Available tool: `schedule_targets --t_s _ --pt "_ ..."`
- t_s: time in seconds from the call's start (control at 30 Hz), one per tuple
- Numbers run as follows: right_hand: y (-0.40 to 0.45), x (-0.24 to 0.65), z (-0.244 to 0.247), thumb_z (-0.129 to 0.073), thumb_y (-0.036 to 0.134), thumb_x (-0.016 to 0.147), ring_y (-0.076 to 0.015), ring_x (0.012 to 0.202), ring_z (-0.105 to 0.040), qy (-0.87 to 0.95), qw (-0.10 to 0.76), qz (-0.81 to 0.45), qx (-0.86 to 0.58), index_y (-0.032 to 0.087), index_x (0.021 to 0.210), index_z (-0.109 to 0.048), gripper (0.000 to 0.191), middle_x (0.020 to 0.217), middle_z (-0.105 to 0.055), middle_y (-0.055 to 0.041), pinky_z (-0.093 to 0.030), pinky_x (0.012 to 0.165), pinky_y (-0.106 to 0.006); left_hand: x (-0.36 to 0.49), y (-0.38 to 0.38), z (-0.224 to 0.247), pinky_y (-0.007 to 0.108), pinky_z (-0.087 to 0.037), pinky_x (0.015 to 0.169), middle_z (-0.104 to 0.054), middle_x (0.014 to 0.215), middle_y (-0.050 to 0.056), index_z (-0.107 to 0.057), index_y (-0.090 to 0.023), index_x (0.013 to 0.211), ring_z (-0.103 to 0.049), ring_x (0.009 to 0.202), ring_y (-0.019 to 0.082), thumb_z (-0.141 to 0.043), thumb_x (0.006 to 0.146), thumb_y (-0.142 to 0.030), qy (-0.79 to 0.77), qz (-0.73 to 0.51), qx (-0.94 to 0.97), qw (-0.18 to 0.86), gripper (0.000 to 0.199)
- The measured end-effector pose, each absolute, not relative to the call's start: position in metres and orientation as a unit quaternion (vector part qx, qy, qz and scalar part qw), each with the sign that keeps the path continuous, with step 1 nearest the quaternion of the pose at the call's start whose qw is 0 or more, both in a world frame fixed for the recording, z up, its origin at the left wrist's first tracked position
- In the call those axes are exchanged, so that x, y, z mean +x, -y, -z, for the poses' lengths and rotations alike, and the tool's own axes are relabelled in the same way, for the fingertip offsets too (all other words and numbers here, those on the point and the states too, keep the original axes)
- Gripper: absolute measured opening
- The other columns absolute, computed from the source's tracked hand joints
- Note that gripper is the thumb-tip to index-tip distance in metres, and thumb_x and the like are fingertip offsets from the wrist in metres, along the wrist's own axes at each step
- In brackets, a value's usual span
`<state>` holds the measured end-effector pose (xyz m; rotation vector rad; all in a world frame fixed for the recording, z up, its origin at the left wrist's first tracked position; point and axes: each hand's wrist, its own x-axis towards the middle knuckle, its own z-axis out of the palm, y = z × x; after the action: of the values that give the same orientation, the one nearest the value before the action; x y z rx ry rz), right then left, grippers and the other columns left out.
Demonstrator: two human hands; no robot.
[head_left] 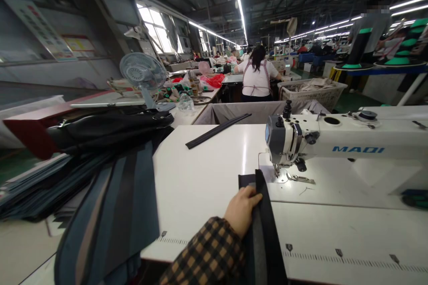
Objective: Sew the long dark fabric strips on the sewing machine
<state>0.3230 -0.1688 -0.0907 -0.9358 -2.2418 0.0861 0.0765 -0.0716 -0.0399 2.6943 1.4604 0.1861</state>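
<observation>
My left hand (241,210), in a checked sleeve, is closed on a long black fabric strip (267,222) with a grey band along it. The strip lies over the front edge of the white sewing table (200,178), its far end just left of the needle area. Fingers are curled over the strip, with the thumb on its right side. Close by on the right stands a white sewing machine (361,138), its presser foot (277,170) apart from the strip. Another narrow black strip (217,131) lies farther back on the table. My right hand is not in view.
Stacked dark blue and black cut pieces (117,205) spread on the left, with a black bundle (113,131) behind them. A fan (142,71) stands beyond. Ahead, a person (257,75) sits near a white basket (310,93). Thread cones (361,49) stand at right.
</observation>
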Motion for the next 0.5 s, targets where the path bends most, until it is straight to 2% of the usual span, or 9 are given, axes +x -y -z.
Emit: schedule_targets --t_s 0.1,0.17,0.23,0.33,0.43,0.5 --pt "0.15 0.31 0.078 -0.042 0.029 0.083 -0.021 0.092 -0.06 0.856 0.316 -0.028 -0.408 0.04 0.123 -0.04 0.042 0.116 -0.056 0.0017 -0.058 0.066 -0.034 0.102 0.093 0.047 0.023 -0.043 0.082 -0.051 0.105 0.0 -0.052 -0.029 0.11 -0.048 0.096 0.013 -0.041 0.086 -0.02 -0.429 -0.108 0.892 0.093 0.028" --pt "0.141 0.311 0.077 -0.041 0.026 0.085 -0.022 0.105 -0.052 0.852 0.276 -0.024 -0.444 0.026 0.13 -0.034 0.046 0.126 -0.046 -0.0049 -0.051 0.083 -0.037 0.114 0.1 0.048 0.025 -0.045 0.081 -0.051 0.106 0.001 -0.052 -0.028 0.109 -0.048 0.097 0.015 -0.041 0.085 -0.02 -0.408 -0.128 0.894 0.13 0.027" --pt "0.132 0.314 0.08 -0.04 0.026 0.086 -0.0239 0.117 -0.04 0.856 0.219 -0.016 -0.467 0.017 0.132 -0.029 0.048 0.133 -0.036 -0.009 -0.042 0.093 -0.04 0.123 0.101 0.047 0.026 -0.046 0.08 -0.051 0.106 0.002 -0.053 -0.027 0.107 -0.049 0.097 0.016 -0.042 0.084 -0.018 -0.409 -0.132 0.89 0.15 0.027" --pt "0.122 0.318 0.084 -0.039 0.025 0.087 -0.024 0.125 -0.026 0.871 0.153 -0.015 -0.466 0.013 0.133 -0.027 0.049 0.138 -0.026 -0.0092 -0.035 0.098 -0.04 0.129 0.1 0.047 0.028 -0.046 0.081 -0.051 0.107 0.001 -0.052 -0.026 0.105 -0.049 0.097 0.016 -0.044 0.083 -0.015 -0.432 -0.137 0.875 0.172 0.027" --pt "0.117 0.318 0.082 -0.038 0.019 0.086 -0.0227 0.126 -0.022 0.882 0.136 -0.024 -0.451 0.013 0.134 -0.022 0.051 0.14 -0.021 -0.0084 -0.033 0.1 -0.039 0.133 0.102 0.048 0.028 -0.045 0.083 -0.051 0.109 0.002 -0.05 -0.022 0.105 -0.047 0.099 0.016 -0.04 0.084 -0.012 -0.463 -0.146 0.854 0.186 0.025" --pt "0.114 0.317 0.078 -0.038 0.017 0.085 -0.0219 0.127 -0.021 0.888 0.14 -0.029 -0.437 0.013 0.135 -0.021 0.053 0.14 -0.019 -0.0077 -0.031 0.101 -0.038 0.135 0.102 0.049 0.03 -0.042 0.089 -0.047 0.119 0.003 -0.048 -0.021 0.107 -0.044 0.105 0.016 -0.037 0.084 -0.011 -0.462 -0.15 0.855 0.184 0.027"
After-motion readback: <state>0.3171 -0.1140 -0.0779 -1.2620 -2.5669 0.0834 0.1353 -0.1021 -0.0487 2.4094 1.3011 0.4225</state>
